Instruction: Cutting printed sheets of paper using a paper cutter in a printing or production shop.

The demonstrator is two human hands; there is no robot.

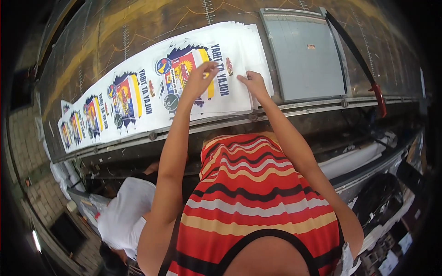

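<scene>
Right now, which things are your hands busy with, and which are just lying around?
Busy with:
left hand and right hand on the stack of printed white sheets
long printed strip on the work table

Just lying around:
grey metal plate
black lever with red tip
white roll

You are working in soft, even daylight with no hard shadows. The white printed sheets (152, 92) are the brightest area, close to glare near their top edge; below them, under the table rail (258, 115), the scene falls into deep shade. Around the sheets the fisheye bends straight edges, and the corners go black. Focus is fair at the sheets, softer toward the rim.
</scene>
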